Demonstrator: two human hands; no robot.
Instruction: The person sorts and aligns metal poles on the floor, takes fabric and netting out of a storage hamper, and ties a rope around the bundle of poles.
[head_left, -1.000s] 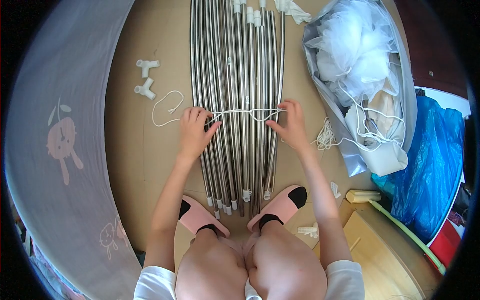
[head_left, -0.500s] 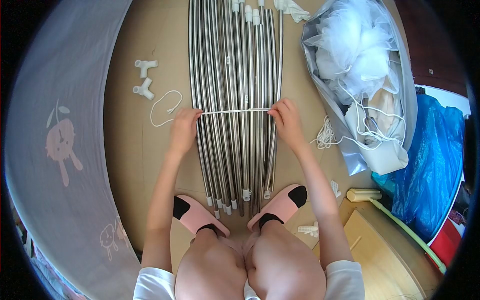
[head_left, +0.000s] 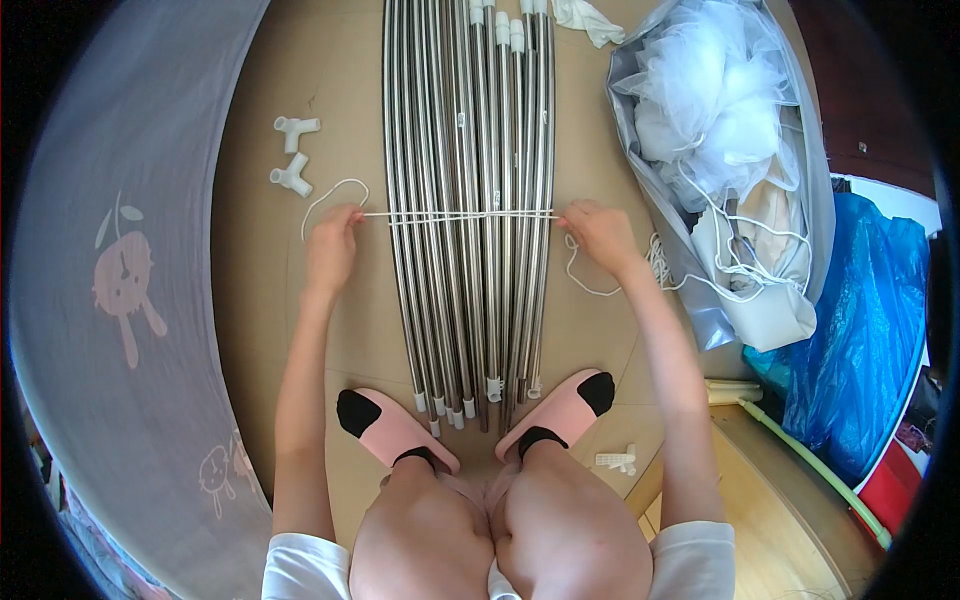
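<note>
A row of long metal tubes [head_left: 435,280], several with white plastic ends, lies lengthwise on the floor in front of my feet. Thin white cord [head_left: 470,216] crosses the tubes in a few strands near their middle. On the left, my left hand [head_left: 333,243] pinches one part of the cord, a little away from the tubes, with a loose loop behind it. My right hand [head_left: 598,235] pinches the cord by the right-hand tubes, and a slack length hangs below it. The cord between both hands is stretched straight.
Two white three-way connectors [head_left: 291,176] lie at left. A grey bag [head_left: 625,120] with white netting [head_left: 705,90] stands at right, beside a blue plastic bag [head_left: 860,320]. Grey fabric with rabbit prints [head_left: 130,400] borders the left. White plastic pieces [head_left: 616,460] lie near my right slipper.
My hands have moved apart, the left one further left and the right one further right. The cord is drawn out across the tubes, and the rightmost tube has come closer to the others.
</note>
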